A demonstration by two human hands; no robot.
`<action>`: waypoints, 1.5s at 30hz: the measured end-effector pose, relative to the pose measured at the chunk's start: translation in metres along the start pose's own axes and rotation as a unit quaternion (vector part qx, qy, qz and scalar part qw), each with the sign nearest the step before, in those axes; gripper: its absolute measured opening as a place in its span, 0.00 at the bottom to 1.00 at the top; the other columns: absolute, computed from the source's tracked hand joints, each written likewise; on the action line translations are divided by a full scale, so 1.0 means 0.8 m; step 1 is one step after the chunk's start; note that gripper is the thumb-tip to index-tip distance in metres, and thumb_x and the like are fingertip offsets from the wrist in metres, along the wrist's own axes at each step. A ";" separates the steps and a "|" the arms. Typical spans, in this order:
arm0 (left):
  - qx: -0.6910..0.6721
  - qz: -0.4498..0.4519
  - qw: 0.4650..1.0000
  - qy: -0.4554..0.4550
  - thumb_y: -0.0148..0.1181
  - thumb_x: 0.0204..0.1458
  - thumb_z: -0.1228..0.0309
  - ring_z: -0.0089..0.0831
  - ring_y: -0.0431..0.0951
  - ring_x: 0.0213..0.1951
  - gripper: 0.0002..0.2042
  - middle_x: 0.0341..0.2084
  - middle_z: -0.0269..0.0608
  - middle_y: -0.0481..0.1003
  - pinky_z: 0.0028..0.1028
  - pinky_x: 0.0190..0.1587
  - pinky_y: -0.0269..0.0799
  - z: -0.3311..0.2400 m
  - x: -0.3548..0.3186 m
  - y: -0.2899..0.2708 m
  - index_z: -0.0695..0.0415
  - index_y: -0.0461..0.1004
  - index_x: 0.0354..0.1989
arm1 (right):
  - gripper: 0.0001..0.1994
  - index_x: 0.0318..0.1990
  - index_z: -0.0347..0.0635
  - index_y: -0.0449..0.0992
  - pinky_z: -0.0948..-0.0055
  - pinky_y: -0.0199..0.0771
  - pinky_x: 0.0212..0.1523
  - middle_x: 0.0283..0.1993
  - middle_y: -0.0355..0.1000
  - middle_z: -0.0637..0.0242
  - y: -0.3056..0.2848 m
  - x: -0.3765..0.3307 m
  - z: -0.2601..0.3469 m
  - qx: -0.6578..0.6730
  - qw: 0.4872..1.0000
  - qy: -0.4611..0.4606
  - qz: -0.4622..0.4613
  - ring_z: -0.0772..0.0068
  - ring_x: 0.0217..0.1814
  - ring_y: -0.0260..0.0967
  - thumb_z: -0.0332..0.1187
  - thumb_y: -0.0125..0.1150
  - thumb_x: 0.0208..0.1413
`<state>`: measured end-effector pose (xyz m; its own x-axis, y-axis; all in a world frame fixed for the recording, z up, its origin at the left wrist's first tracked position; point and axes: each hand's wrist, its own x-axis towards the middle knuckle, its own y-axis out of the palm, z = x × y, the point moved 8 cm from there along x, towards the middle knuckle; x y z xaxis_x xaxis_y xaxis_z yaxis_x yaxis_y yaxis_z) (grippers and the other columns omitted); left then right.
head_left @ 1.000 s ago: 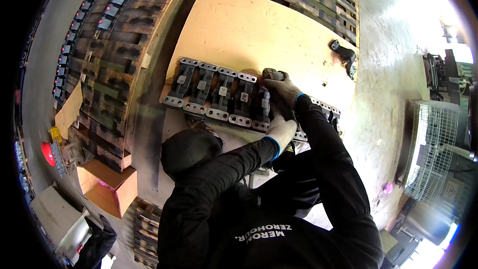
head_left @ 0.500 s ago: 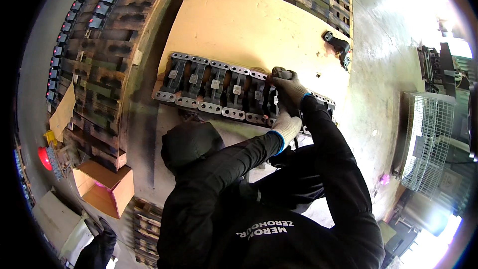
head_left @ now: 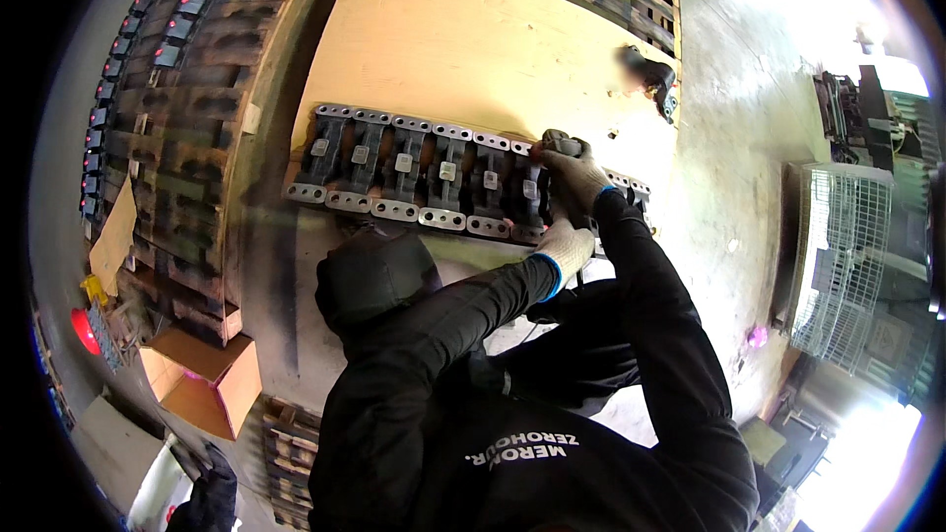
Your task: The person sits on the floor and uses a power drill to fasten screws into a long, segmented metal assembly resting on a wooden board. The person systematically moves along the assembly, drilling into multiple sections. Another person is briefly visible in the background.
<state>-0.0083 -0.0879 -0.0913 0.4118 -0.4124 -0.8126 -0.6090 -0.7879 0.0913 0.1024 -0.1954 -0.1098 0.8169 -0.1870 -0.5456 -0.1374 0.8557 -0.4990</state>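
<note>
A row of dark metal castings [head_left: 403, 164] with drilled, bright end plates lies along the near edge of a cardboard sheet [head_left: 434, 49]. My right hand [head_left: 579, 173], in a pale glove with darkened fingers, is closed over the far end of a dark hand-held tool [head_left: 568, 209] above the right part of the row. Nearer to me, my left hand [head_left: 568, 244], gloved with a blue cuff, is wrapped round the tool's near end. Hands and sleeves hide most of the tool and the castings under it.
One loose dark bracket [head_left: 654, 84] lies at the sheet's far right. Left stands a wooden pallet [head_left: 197, 138] carrying rows of dark parts with red spots. An open cardboard box [head_left: 202, 379] sits lower left, a wire-mesh crate [head_left: 845, 266] at right.
The row, sheet and pallet appear farther left in the picture. Both hands, still on the tool, are slightly farther right along the row.
</note>
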 end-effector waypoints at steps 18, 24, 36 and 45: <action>0.017 0.000 1.000 -0.005 0.50 0.53 0.67 0.60 0.70 0.64 0.35 0.62 0.70 0.69 0.41 0.66 0.67 -0.029 -0.025 -0.006 0.65 0.57 0.72 | 0.54 0.72 0.31 0.50 0.66 0.78 0.55 0.58 0.70 0.49 -0.026 -0.014 -0.013 0.140 0.982 0.125 -0.026 0.61 0.54 0.74 0.46 0.79 0.44; 0.044 0.050 0.997 -0.035 0.50 0.54 0.70 0.60 0.68 0.67 0.37 0.66 0.69 0.67 0.41 0.69 0.64 -0.045 -0.050 0.004 0.60 0.52 0.76 | 0.54 0.72 0.32 0.50 0.66 0.79 0.53 0.59 0.70 0.49 -0.046 -0.032 -0.022 0.163 0.977 0.119 -0.069 0.61 0.55 0.73 0.47 0.80 0.46; -0.008 0.043 0.998 0.038 0.51 0.53 0.70 0.58 0.71 0.64 0.37 0.61 0.70 0.70 0.39 0.67 0.66 -0.028 -0.030 0.034 0.64 0.53 0.74 | 0.56 0.72 0.27 0.49 0.66 0.74 0.60 0.59 0.71 0.47 -0.059 -0.045 -0.043 0.096 0.985 0.114 -0.084 0.59 0.58 0.73 0.51 0.80 0.46; -0.028 0.048 0.998 0.035 0.52 0.54 0.67 0.60 0.71 0.64 0.34 0.60 0.72 0.71 0.41 0.68 0.66 0.008 0.031 0.078 0.65 0.57 0.72 | 0.55 0.72 0.28 0.51 0.66 0.71 0.64 0.61 0.71 0.44 -0.076 -0.029 -0.074 0.081 0.986 0.106 -0.105 0.55 0.63 0.71 0.51 0.79 0.45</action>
<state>-0.0404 -0.1440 -0.1094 0.4010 -0.5176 -0.7558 -0.6103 -0.7662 0.2009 0.0590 -0.2713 -0.1069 0.6801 -0.4495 -0.5792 0.1268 0.8502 -0.5110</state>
